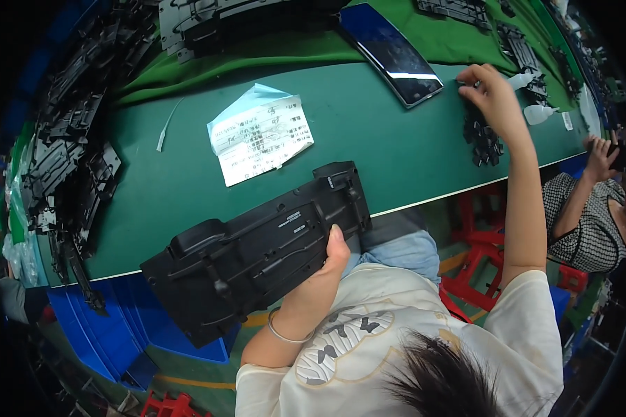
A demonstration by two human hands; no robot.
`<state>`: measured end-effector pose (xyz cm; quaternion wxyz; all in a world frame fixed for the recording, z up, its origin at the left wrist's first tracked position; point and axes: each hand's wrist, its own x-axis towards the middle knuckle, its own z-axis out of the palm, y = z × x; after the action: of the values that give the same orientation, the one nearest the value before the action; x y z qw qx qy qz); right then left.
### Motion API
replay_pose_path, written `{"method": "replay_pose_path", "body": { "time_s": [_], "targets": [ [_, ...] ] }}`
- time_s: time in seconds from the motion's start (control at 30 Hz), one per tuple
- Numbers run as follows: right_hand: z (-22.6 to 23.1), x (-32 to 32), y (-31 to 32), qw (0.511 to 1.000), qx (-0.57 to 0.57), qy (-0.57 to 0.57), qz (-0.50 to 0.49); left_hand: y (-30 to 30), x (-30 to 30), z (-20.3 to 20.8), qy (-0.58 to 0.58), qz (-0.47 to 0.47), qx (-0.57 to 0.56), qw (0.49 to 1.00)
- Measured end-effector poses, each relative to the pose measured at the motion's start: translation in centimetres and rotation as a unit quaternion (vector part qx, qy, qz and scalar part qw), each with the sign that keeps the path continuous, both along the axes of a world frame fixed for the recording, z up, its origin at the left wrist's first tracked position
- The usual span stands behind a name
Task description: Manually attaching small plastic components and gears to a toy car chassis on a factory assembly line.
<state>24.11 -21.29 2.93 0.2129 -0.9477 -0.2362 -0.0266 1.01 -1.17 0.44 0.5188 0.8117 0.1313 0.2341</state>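
My left hand [318,278] grips a long black moulded plastic panel [257,254] by its near edge, thumb on top. The panel is tilted over the front edge of the table, with ribs, raised humps and small pale printed marks on its face. Over the right part of the table is my right hand [492,101], its fingers curled and brought together. Whatever is between those fingertips is too small to make out. Just below that hand lies a pile of small black plastic pieces [483,139].
On the green table [167,208] lie a printed paper slip [264,142], a thin pale strip [165,128] and a dark phone [396,59]. Black moulded parts [83,139] heap up at left. Small white bottles [538,113] stand right. Another person's hand [598,158] shows at far right.
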Motion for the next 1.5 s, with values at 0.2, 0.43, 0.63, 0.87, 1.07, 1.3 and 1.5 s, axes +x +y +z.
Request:
{"method": "replay_pose_path", "body": {
  "time_s": [0.2, 0.43, 0.63, 0.87, 1.07, 1.3, 1.5],
  "targets": [
    [-0.6, 0.2, 0.1, 0.999, 0.031, -0.005, -0.007, 0.1, 0.0, -0.4, -0.007, 0.033, 0.015, 0.999],
    [-0.2, 1.2, -0.3, 0.994, 0.048, 0.076, -0.055, 0.5, -0.5, -1.4, -0.007, 0.044, -0.143, 0.989],
    [-0.3, 2.2, -2.2, 0.993, 0.083, 0.043, -0.078, 0.9, -0.3, -1.6, -0.002, 0.038, -0.132, 0.991],
    [2.0, 0.9, 0.4, 0.954, 0.225, 0.167, -0.106, 0.9, -0.3, -1.3, 0.009, 0.028, -0.202, 0.979],
    [2.7, -2.8, 7.9, 0.865, 0.313, 0.377, 0.107, 1.1, -0.3, -1.3, 0.017, 0.026, -0.193, 0.981],
    [2.1, -4.4, 12.6, 0.834, 0.289, 0.419, 0.212, 1.1, 0.1, -1.0, -0.011, 0.000, -0.161, 0.987],
    [1.7, -5.6, 15.5, 0.882, 0.199, 0.359, 0.231, 1.3, 0.1, -0.7, -0.002, -0.019, -0.192, 0.981]
  ]
}}
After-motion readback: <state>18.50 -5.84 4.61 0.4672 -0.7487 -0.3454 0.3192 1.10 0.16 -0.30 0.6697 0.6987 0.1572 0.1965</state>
